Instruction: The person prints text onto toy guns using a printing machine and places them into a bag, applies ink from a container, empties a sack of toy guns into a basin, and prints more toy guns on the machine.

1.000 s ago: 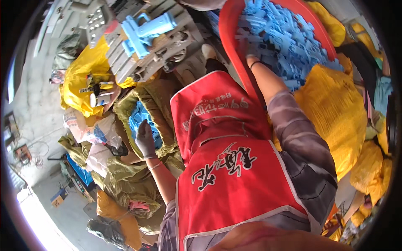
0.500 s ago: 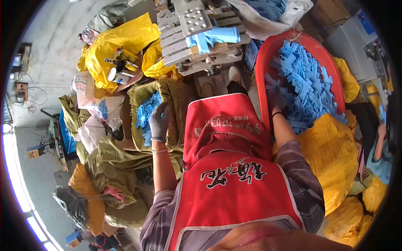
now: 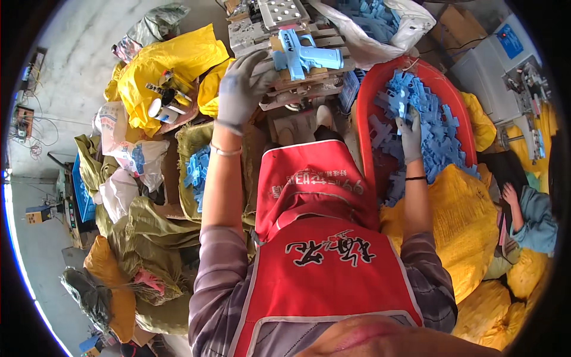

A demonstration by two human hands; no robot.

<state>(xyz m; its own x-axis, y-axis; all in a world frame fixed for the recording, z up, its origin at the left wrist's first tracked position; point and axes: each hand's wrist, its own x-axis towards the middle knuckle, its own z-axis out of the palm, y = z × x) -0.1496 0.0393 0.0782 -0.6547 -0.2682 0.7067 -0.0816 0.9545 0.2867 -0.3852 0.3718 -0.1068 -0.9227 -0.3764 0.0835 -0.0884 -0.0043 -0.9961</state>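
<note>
My left hand, in a grey glove, is raised to the metal fixture in front of me. Its fingertips are at the rear end of a light blue toy gun shell lying on that fixture; whether they grip it I cannot tell. My right hand, also in a grey glove, is down in the red basin full of blue plastic parts. Its fingers close on one blue part that sticks up above them.
An olive sack holding more blue parts stands open at my left. Yellow sacks lie around, one with small bottles on it. A white bag of blue parts sits behind the basin. Another person sits at right, near a grey machine.
My left hand has come up out of the olive sack to the fixture and the toy gun shell. My right hand stays in the red basin, now gripping a part.
</note>
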